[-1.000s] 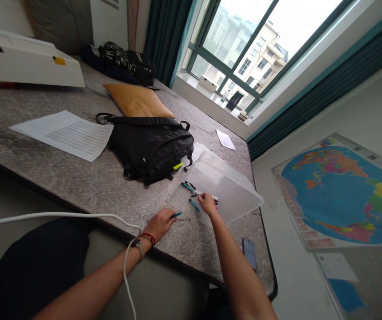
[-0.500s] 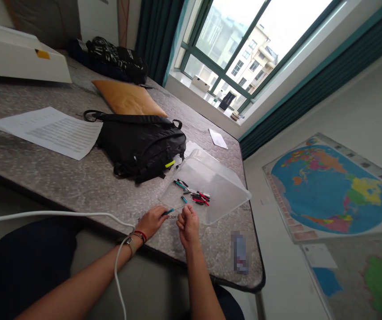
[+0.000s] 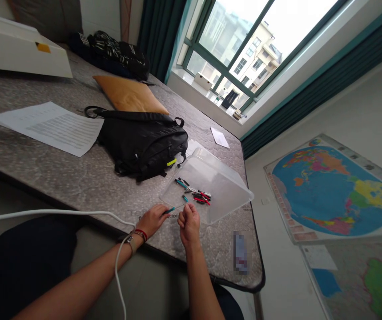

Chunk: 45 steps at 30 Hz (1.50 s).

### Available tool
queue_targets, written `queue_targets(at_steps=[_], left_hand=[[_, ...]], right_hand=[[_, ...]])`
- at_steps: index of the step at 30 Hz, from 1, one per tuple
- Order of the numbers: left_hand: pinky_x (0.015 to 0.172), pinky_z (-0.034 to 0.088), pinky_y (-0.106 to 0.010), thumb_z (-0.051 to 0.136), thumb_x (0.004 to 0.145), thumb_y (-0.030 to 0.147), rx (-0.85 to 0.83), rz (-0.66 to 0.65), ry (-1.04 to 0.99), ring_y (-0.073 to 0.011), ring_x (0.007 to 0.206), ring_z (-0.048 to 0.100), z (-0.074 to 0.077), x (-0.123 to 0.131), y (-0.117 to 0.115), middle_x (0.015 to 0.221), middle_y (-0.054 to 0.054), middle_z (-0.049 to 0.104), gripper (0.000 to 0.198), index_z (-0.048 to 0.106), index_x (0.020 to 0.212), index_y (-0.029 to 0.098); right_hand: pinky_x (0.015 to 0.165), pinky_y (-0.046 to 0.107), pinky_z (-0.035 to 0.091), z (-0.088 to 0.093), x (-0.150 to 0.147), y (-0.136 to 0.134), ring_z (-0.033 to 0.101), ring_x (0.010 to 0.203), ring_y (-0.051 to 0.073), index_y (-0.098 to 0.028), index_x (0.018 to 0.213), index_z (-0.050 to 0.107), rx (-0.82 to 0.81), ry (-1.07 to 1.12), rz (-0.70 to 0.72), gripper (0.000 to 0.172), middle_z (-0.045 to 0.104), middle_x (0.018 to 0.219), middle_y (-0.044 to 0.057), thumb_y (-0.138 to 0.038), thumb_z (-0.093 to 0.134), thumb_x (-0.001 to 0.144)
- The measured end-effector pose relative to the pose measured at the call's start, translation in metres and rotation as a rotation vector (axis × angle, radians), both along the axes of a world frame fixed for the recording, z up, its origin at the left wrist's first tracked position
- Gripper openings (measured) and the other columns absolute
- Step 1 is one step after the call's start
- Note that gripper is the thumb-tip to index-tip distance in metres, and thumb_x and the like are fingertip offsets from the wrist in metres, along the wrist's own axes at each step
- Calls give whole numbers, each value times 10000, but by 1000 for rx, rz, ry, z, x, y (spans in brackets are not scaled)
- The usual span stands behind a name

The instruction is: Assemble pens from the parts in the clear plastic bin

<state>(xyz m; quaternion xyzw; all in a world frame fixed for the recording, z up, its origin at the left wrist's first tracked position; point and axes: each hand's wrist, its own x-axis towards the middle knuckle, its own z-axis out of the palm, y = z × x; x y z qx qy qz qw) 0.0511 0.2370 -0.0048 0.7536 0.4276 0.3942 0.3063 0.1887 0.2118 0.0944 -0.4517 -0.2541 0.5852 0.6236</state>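
Note:
My left hand (image 3: pixel 154 219) is closed around a teal pen part (image 3: pixel 170 210) just above the near edge of the mattress. From its tip a thin pale rod that looks like a pen refill (image 3: pixel 179 206) runs across to my right hand (image 3: pixel 189 222). The fingers of that hand are curled into a pinch at the rod's far end, which they hide. Just beyond my hands lies a clear plastic bin (image 3: pixel 222 182), tipped on its side. Several loose pens (image 3: pixel 201 198) in red, black and white rest in it, and a short teal piece (image 3: pixel 185 198) lies nearest my right hand.
A black backpack (image 3: pixel 144 142) stands left of the bin, with a printed sheet (image 3: pixel 50 129) and a brown envelope (image 3: pixel 130 95) around it. A white cable (image 3: pixel 77 213) crosses my left wrist. At right lies a blurred-out object (image 3: pixel 240 253) near the mattress edge (image 3: pixel 262 271).
The camera view has shifted slightly. Both hands keep the same grip, with the thin rod still stretched between them.

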Motion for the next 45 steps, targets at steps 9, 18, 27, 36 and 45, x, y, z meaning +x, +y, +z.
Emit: queue_targets(at_steps=[9,18,27,36,45], left_hand=[[880,496,-345,533,953,331,12,-2,15,-201,978,612,0,0,0,1002,-54,664,171,619,1037,209],[890,493,-352,531,954,318,4,-12,24,-204,985,607,-2,0,0,1007,-53,664,171,624,1051,212],[886,495,-346,530,954,319,8,-10,26,-202,984,610,-1,0,0,1006,-53,666,170,625,1049,215],[884,499,-343,541,946,322,12,-4,3,-199,981,614,1,0,0,1003,-51,673,171,632,1048,220],[880,508,-348,544,944,333,11,4,-11,-202,973,621,-1,0,0,1000,-51,680,181,641,1051,224]], right_hand=[[355,147,146,-1,-1,2,167,410,39,-232,916,492,5,-29,-27,307,259,548,-139,-387,730,797],[357,154,131,1,-3,3,160,409,41,-234,905,484,8,-44,-31,316,252,540,-141,-384,737,789],[363,156,137,-3,-3,2,163,410,42,-243,903,479,-4,-101,-31,335,244,544,-140,-425,731,779],[372,156,121,-11,-1,1,157,408,42,-233,916,487,1,-133,-27,309,227,522,-145,-418,708,804],[357,170,140,-7,5,-4,178,400,66,-231,881,537,-22,-69,-151,231,255,526,-123,-445,606,828]])
